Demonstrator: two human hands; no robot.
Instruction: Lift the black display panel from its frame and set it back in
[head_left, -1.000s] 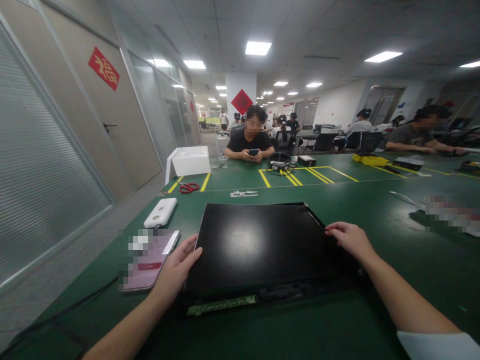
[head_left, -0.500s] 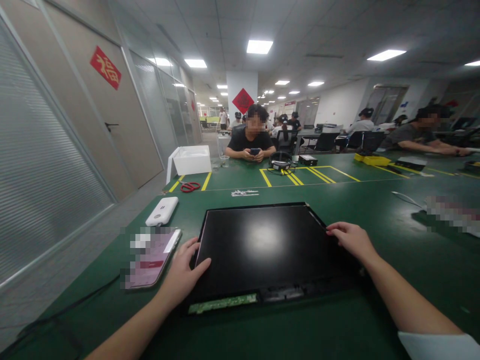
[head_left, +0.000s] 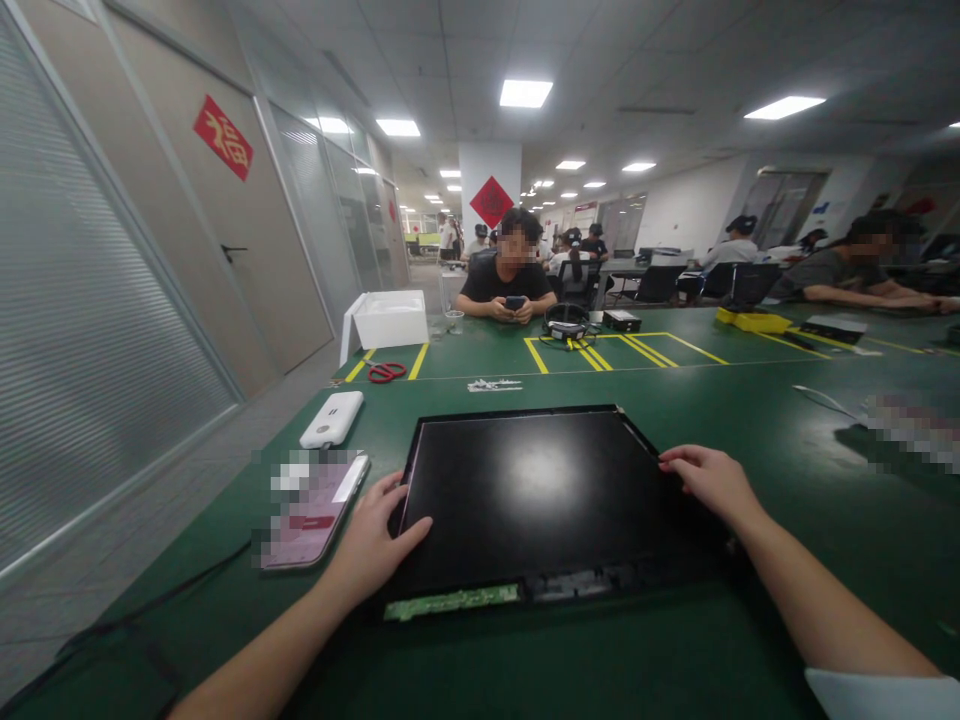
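Note:
A flat black display panel [head_left: 517, 500] in a dark frame lies in front of me, with a ceiling light mirrored on its screen. A green circuit board strip [head_left: 454, 602] runs along its near edge. My left hand [head_left: 379, 535] grips the panel's left edge, its thumb over the screen side and its fingers along the frame. At the right edge, my right hand [head_left: 709, 480] pinches the frame between thumb and fingers. Part of the right-hand fingertips and the panel's underside are hidden.
Left of the panel lie a phone [head_left: 319, 515] and a white power bank [head_left: 332, 420]. Red scissors [head_left: 387, 372], small white parts [head_left: 493, 384] and a white foam box [head_left: 391, 318] are farther off. A person [head_left: 510, 275] sits across the green table [head_left: 570, 660].
The whole view has shifted slightly, so everything appears a little farther right. Both hands keep their places on the panel's edges.

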